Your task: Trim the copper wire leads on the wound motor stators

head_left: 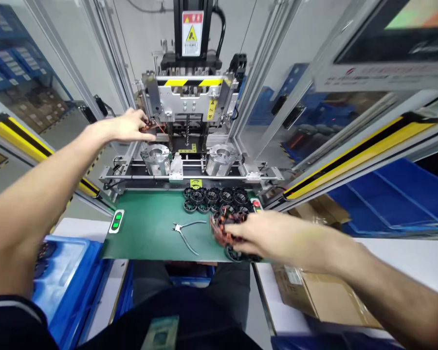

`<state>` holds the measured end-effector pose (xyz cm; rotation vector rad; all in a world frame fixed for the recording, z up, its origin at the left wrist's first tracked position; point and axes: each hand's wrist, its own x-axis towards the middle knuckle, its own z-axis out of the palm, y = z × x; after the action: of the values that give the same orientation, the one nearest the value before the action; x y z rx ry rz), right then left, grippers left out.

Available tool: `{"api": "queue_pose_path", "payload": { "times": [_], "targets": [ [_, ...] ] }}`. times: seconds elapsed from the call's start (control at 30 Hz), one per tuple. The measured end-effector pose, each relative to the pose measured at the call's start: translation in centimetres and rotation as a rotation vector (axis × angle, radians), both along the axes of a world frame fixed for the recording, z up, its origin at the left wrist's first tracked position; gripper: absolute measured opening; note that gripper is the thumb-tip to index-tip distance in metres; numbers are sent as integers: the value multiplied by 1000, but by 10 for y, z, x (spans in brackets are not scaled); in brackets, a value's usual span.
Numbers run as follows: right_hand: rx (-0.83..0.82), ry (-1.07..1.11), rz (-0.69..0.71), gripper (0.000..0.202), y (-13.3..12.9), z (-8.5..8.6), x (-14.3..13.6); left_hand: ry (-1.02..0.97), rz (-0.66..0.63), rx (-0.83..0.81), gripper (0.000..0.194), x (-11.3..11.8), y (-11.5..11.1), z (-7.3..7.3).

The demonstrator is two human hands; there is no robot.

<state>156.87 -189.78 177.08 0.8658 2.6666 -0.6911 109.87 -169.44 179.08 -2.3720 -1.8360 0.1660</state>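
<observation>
My left hand (131, 126) reaches to the machine's left side, above the left metal cylinder fixture (156, 159). Its fingers are partly bent around a reddish-brown part (151, 127), most of which they hide. On the right of the green work surface (142, 214), my right hand (250, 233) has its fingers on a copper-coloured wound part (221, 228). Behind that part, round black parts (211, 195) stand in rows. Pliers (178, 227) lie open on the green surface, left of my right hand. A second cylinder fixture (221, 159) stands at the machine's right.
Yellow-and-black bars (361, 158) run along both sides of the machine frame. A green-button box (117, 221) is at the left edge, a red button (256, 204) at the right. Blue trays (67, 272) stand lower left, a cardboard box (336, 296) lower right. A screen (416, 34) hangs upper right.
</observation>
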Motion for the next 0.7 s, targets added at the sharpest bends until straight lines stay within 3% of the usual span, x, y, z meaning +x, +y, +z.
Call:
{"api": "queue_pose_path", "payload": {
  "times": [0.07, 0.13, 0.2, 0.27, 0.37, 0.47, 0.57, 0.7],
  "targets": [
    [-75, 52, 57, 14, -26, -25, -6, -39, -183, -99, 102, -10, -38, 6],
    [-74, 70, 110, 10, -35, -51, -27, -130, -232, -275, 89, -9, -85, -11],
    [-6, 65, 124, 11, -30, -76, -63, -186, -152, -474, 67, -4, -132, -47],
    [88, 33, 91, 13, -17, -99, -109, -136, -83, -539, 52, 1, -168, -94],
    [171, -15, 18, 23, 8, -127, -179, -70, 55, -468, 46, 5, -198, -157],
    [182, -20, -28, 29, 23, -149, -224, -58, 171, -327, 43, 7, -212, -195],
    [189, -1, -50, 36, 23, -162, -227, -113, 216, -212, 30, 7, -229, -205],
    [248, 26, -139, 65, 29, -157, -162, -251, 211, -67, 30, 14, -255, -187]
  ]
}}
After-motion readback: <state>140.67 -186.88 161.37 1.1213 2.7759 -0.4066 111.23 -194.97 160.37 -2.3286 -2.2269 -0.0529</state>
